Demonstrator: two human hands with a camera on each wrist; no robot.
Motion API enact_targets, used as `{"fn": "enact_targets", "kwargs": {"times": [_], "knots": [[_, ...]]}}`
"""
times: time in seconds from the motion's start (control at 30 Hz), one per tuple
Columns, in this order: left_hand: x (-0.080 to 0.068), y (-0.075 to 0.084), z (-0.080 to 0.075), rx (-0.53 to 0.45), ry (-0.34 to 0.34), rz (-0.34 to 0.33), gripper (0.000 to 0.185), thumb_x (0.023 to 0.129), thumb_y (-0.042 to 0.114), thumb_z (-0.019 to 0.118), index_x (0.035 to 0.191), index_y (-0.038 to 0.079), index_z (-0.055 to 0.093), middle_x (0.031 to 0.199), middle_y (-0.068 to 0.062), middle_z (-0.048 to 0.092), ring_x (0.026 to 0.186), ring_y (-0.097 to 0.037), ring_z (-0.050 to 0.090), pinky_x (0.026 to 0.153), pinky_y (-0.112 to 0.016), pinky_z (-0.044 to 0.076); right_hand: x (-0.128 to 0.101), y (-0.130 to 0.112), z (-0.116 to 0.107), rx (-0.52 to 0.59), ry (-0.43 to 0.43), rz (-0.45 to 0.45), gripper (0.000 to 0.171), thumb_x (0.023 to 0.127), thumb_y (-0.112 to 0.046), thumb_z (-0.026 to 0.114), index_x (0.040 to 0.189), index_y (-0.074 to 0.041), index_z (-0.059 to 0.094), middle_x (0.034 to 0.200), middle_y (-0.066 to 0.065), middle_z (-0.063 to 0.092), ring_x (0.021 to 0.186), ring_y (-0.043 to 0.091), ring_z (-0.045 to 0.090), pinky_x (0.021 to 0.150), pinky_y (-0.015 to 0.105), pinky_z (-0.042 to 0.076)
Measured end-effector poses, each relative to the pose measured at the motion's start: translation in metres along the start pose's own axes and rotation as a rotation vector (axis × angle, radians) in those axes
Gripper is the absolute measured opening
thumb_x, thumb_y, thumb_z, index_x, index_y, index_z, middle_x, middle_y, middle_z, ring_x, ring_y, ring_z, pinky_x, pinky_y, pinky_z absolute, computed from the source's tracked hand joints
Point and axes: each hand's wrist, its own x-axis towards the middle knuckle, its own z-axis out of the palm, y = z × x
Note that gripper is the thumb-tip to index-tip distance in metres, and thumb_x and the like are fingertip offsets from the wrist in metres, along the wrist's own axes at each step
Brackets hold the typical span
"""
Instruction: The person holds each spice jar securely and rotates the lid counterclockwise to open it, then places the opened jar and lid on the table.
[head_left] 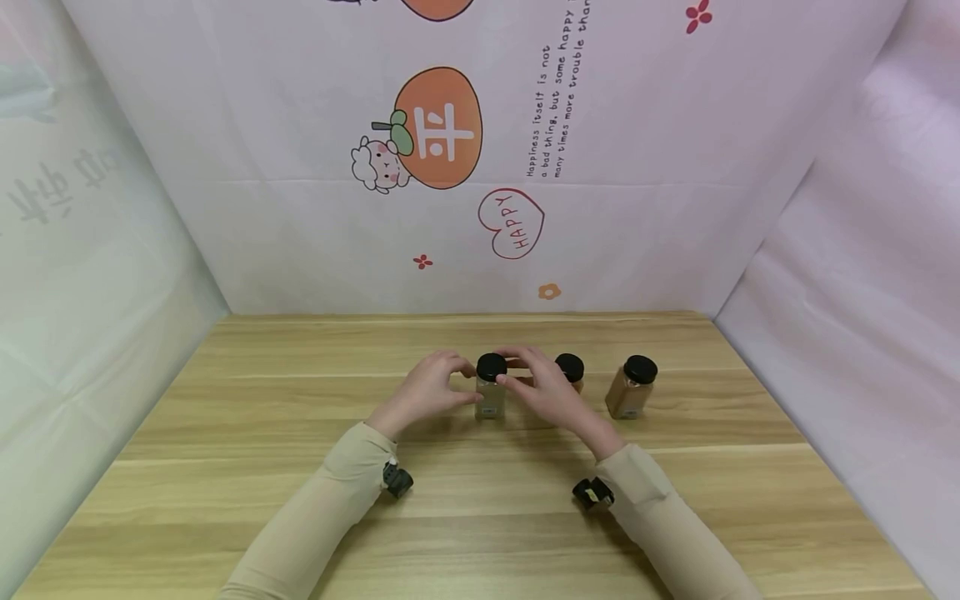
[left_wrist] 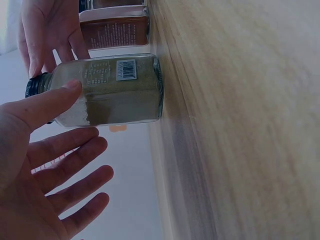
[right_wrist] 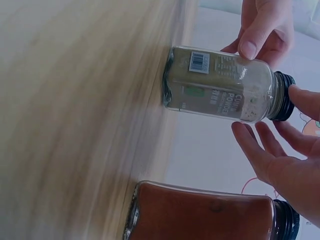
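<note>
A clear glass spice jar [right_wrist: 205, 85] of greenish-brown powder, labelled cumin powder, stands upright on the table between both hands. Its black lid [head_left: 491, 367] is on. My left hand [head_left: 427, 387] holds the jar from the left, thumb [left_wrist: 60, 102] on its glass side, the other fingers spread around the far side. From the right, my right hand [head_left: 551, 392] has its thumb at the black lid and its fingertips around the lid and the jar's shoulder. A second jar of reddish-brown powder [right_wrist: 205, 212] stands just beyond the right hand, partly hidden by it in the head view.
A third black-lidded jar [head_left: 630, 388] of brown powder stands farther right. The wood-grain table [head_left: 480, 517] meets a printed white cloth backdrop [head_left: 315, 250] at the back, and white cloth hangs on both sides. Small black cameras are strapped to both wrists.
</note>
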Motion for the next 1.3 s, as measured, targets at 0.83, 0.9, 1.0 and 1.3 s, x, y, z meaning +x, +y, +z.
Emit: {"fn": "enact_targets", "kwargs": {"times": [0.83,0.9,1.0,1.3], "knots": [[-0.001,0.0,0.002,0.022,0.01,0.005,0.039,0.078,0.036,0.078,0.105,0.01,0.069,0.102,-0.002,0.066,0.103,-0.025,0.059,0.092,-0.039,0.047,-0.002,-0.002,-0.003,-0.031,-0.04,0.007,0.048,0.095,-0.024,0.059,0.138,-0.01,0.045,0.14,0.013,0.044,0.122,0.032,0.051,0.093,0.039,0.051],[-0.001,0.0,0.002,0.023,0.014,0.003,0.039,0.077,0.035,0.078,0.105,0.009,0.069,0.101,-0.002,0.066,0.102,-0.024,0.059,0.092,-0.038,0.047,-0.002,-0.003,-0.002,-0.04,-0.033,0.02,0.05,0.094,-0.024,0.06,0.138,-0.008,0.044,0.139,0.013,0.044,0.122,0.033,0.052,0.093,0.04,0.051],[0.0,-0.001,0.003,0.018,0.021,0.005,0.038,0.077,0.034,0.079,0.104,0.009,0.069,0.101,-0.002,0.066,0.102,-0.024,0.059,0.092,-0.038,0.047,-0.004,-0.004,0.0,-0.049,-0.021,0.042,0.052,0.094,-0.025,0.06,0.138,-0.006,0.044,0.138,0.015,0.045,0.122,0.035,0.052,0.093,0.042,0.05],[-0.001,0.0,0.002,0.02,0.023,0.008,0.039,0.077,0.035,0.078,0.105,0.009,0.069,0.102,-0.002,0.066,0.103,-0.023,0.059,0.092,-0.038,0.047,-0.006,-0.011,0.004,-0.027,0.07,0.098,0.049,0.092,-0.025,0.063,0.132,0.0,0.047,0.133,0.016,0.049,0.119,0.034,0.053,0.091,0.043,0.051]]}}
